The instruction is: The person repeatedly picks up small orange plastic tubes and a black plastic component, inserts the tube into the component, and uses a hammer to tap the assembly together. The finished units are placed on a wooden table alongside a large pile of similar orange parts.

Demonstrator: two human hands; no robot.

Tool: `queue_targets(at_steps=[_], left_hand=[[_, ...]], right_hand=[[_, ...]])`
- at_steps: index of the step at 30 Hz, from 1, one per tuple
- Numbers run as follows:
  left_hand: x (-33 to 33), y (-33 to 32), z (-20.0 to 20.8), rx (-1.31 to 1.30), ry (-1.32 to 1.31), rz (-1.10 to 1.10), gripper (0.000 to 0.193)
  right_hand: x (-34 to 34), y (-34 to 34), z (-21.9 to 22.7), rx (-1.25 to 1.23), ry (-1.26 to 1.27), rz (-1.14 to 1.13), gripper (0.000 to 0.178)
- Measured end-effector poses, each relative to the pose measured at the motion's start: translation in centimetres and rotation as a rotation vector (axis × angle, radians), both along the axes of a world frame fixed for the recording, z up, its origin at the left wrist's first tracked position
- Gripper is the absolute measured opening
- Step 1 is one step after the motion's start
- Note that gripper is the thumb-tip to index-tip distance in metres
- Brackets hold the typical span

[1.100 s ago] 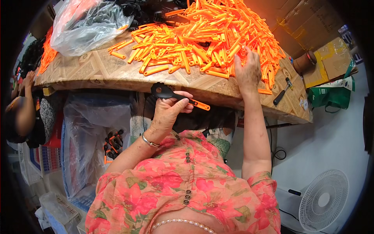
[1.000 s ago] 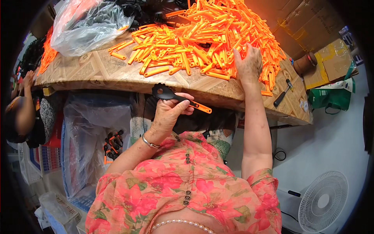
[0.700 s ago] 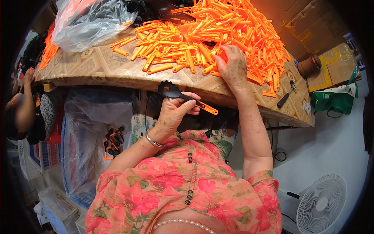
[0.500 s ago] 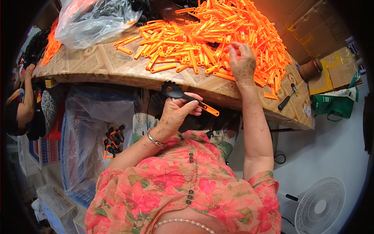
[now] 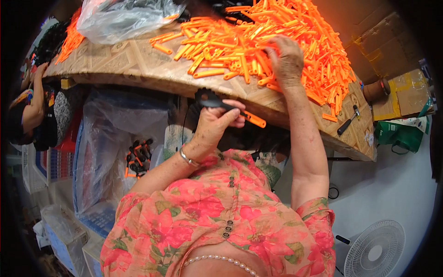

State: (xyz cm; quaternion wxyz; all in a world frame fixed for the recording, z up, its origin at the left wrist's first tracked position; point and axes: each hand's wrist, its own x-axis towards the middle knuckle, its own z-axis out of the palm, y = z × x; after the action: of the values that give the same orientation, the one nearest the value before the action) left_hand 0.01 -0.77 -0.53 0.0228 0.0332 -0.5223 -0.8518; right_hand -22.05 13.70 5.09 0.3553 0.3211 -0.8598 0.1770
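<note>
- Our left hand [image 5: 217, 121] pinches a black tool [image 5: 211, 99] around its middle, thumb on top and fingers curled beneath; we judge this a balanced hold, since it leaves the toothed head free on one side and the orange handle piece [image 5: 255, 119] exposed on the other.
- That tool sits just off the near edge of the table [image 5: 124, 60], above the lap, probably for an easy bent elbow.
- Our right hand [image 5: 288, 62] reaches over the heap with its fingers bent; blur and overlap mean we cannot tell whether the fingertips pinch anything.
- Under and around it lies the pile of orange pieces [image 5: 318, 51], loose and spilling toward the front edge, which likely makes for a short reach.
- Left of the pile, a clear plastic bag [image 5: 120, 23] rests on the table.
- Right of it, a black-handled hand tool [image 5: 344, 127] lies apart, perhaps so it isn't buried.
- Below, at our left, a plastic-lined blue crate [image 5: 97, 221] holds black-and-orange pieces [image 5: 138, 157]; the lining presumably stops small parts slipping through.
- Farthest out, a white fan [image 5: 374, 253] stands lower right, maybe for cooling.
</note>
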Motion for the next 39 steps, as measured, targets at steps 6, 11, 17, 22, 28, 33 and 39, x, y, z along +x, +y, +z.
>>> queue_targets(at_steps=[6,11,17,22,28,33,39], left_hand=[[-0.2,-0.5,0.0,0.147,0.04,0.055,0.022],[-0.2,-0.3,-0.4,0.181,0.012,0.057,0.023],[0.0,0.9,0.2,0.155,0.014,0.01,0.023],[0.1,1.5,0.2,0.083,0.047,-0.039,0.023],[0.1,2.2,1.3,-0.064,0.181,-0.051,0.02],[0.4,2.6,1.8,-0.225,0.249,-0.08,0.02],[0.5,3.2,2.1,-0.223,0.241,-0.082,0.021]], right_hand=[[3.1,1.6,0.7,-0.45,-0.098,0.338,0.014],[12.6,3.0,-0.1,-0.406,-0.449,0.362,0.018],[18.1,3.5,-2.0,-0.327,-0.421,0.293,0.027],[19.2,4.1,-2.3,-0.418,-0.448,0.266,0.028],[19.9,5.0,-1.9,-0.442,-0.496,0.286,0.026],[20.6,5.0,-1.8,-0.626,-0.613,0.222,0.021],[21.1,5.4,-3.5,-0.799,-0.712,0.142,0.011]])
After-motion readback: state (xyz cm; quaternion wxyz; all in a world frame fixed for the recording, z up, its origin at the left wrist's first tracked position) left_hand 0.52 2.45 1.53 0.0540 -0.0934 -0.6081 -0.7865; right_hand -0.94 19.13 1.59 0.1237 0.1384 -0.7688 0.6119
